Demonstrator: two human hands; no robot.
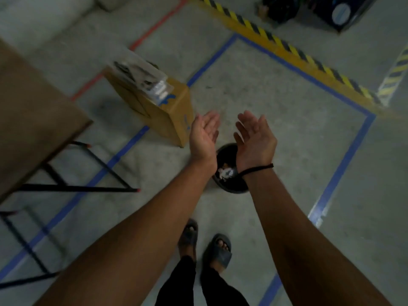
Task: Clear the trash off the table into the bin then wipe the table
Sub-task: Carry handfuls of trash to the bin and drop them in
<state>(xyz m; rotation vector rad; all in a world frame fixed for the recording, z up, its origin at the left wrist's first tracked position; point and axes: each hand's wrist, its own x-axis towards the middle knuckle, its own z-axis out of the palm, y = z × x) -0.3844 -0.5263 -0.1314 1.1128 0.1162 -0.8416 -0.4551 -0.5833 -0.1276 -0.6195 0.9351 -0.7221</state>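
A small black bin [225, 151] stands on the concrete floor in front of my feet, partly hidden behind my wrists. White crumpled trash [225, 172] lies inside it. My left hand [203, 134] and my right hand [254, 135] hang above the bin, palms facing each other, fingers straight, holding nothing. A black cord circles my right wrist. The brown table [33, 120] fills the left edge, with its black folding legs below.
A yellow cardboard box [167, 109] with a clear plastic pack on top lies on the floor just left of the bin. Blue, red and yellow-black tape lines mark the floor. Dark equipment stands at the top right.
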